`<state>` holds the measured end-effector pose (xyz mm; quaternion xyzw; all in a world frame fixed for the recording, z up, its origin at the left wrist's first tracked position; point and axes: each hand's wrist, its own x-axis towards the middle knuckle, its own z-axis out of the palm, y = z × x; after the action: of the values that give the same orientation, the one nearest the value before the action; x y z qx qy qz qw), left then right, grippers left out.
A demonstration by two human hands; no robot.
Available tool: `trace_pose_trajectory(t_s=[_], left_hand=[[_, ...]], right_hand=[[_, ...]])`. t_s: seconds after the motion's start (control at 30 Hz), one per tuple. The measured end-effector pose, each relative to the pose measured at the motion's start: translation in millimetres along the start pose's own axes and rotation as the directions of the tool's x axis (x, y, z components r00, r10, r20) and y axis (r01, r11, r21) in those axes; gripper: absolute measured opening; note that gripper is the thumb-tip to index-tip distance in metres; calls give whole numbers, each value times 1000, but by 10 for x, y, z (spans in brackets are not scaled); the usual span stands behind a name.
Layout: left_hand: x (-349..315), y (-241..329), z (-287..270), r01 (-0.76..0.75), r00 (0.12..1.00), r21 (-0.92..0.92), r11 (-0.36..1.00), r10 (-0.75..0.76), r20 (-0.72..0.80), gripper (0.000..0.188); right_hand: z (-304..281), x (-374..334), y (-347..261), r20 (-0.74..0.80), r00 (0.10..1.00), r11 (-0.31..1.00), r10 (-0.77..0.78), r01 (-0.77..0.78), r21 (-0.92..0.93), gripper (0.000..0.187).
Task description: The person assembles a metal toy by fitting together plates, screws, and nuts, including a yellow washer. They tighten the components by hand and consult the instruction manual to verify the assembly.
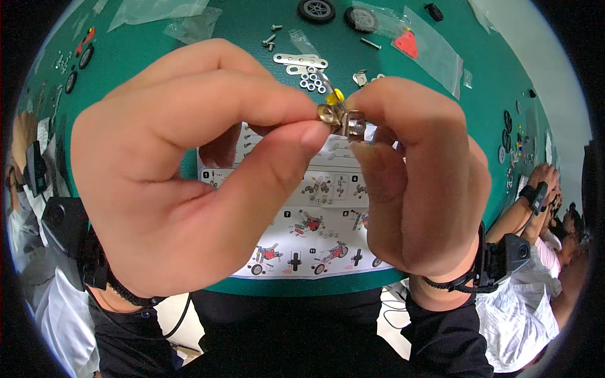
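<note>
Close in front of me, my left hand (183,164) pinches a small round metal piece with a hole, like a nut or collar (327,114), between thumb and forefinger. Opposite it, the curled fingers of my right hand (422,170) grip a small bent metal bracket (357,125). The two metal pieces meet or overlap; whether they are joined I cannot tell. A yellow part (335,97) shows just behind them. Below and behind the hands lies a printed instruction sheet (328,217) with assembly drawings, partly covered by both hands.
On the green table (246,25) beyond my hands are several nuts (312,82), perforated metal strips (301,60), screws (270,42), black wheels (316,10), a red triangular plate (407,44) and clear plastic bags (435,53). Other people (535,195) work at the right and left edges.
</note>
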<state>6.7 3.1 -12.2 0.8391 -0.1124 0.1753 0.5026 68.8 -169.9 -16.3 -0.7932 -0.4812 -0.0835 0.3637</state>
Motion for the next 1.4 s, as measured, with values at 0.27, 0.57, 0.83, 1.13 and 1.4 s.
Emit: trace_pose_trajectory(t_s=[0.27,0.57,0.83,1.13,1.4], left_hand=[[72,122,-9,-85,991,-17,996,83,-100,13],[50,17,-157,-139,987,185,973,120,109,13],[83,33,-193,-208,969,230,951,169,181,16],[-4,-49,-15,-263,962,133,956,270,-42,17],[129,-46,-194,-324,932,207,923,273,238,17]], right_hand=[[-83,28,-83,148,984,992,104,-113,50,18],[-37,-7,-81,140,979,963,146,-173,206,20],[-51,15,-89,214,949,889,230,-295,350,24],[-32,-8,-101,289,905,786,313,-418,456,21],[-52,-18,-114,289,883,718,370,-469,514,21]])
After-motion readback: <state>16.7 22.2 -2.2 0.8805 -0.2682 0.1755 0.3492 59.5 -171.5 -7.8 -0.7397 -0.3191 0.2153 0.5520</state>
